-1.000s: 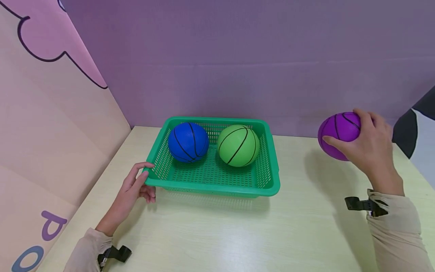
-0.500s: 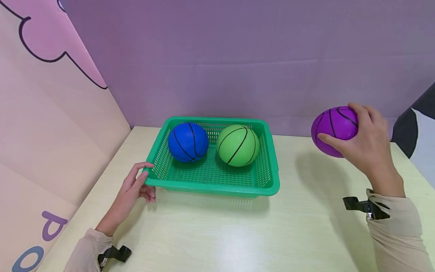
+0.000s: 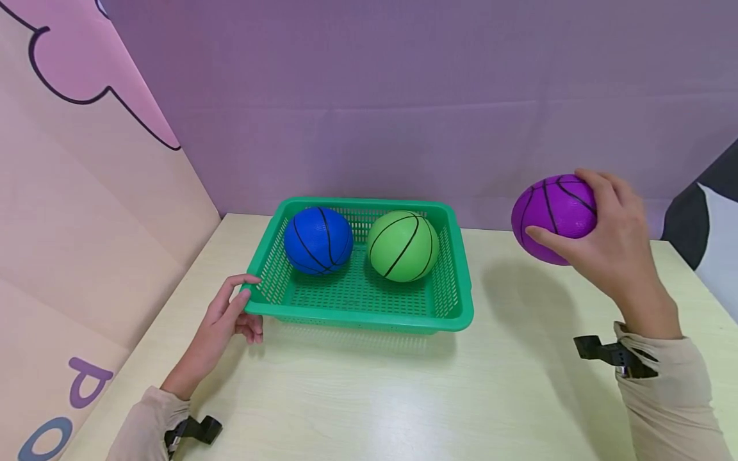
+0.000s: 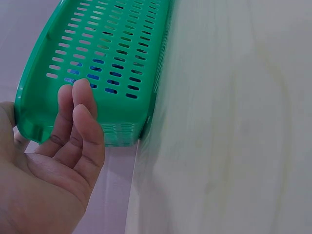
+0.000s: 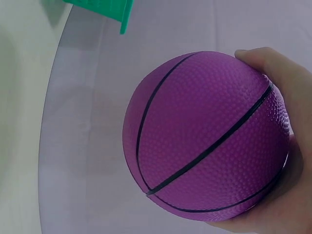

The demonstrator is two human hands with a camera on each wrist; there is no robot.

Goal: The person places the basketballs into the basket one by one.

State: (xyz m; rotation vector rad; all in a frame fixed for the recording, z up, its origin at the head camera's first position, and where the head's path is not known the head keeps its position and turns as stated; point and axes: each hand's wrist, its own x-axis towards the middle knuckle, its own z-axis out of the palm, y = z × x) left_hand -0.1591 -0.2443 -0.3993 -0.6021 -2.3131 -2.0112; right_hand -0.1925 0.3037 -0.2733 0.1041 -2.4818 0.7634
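A green plastic basket [image 3: 369,318] with slotted walls stands on the table, holding a blue toy basketball [image 3: 318,241] on its left and a light green one [image 3: 403,246] on its right. My left hand [image 3: 221,317] pinches the basket's front left corner rim between thumb and index finger; in the left wrist view the other fingers [image 4: 90,139] curl beside the outer wall. To the right of the basket, my right hand [image 3: 617,237] grips a purple toy basketball [image 3: 553,218] above the table, thumb in front and fingers over its right side. The ball fills much of the right wrist view.
A pale wooden table [image 3: 369,390] lies under everything. Behind it rises a purple backdrop [image 3: 403,109], and a pale printed panel [image 3: 86,211] slants along the left side. A black and white shape [image 3: 692,224] shows at the right edge.
My right hand has carried the purple basketball leftward and slightly up, closer to the basket. My left hand, the basket and the two balls inside have stayed in place.
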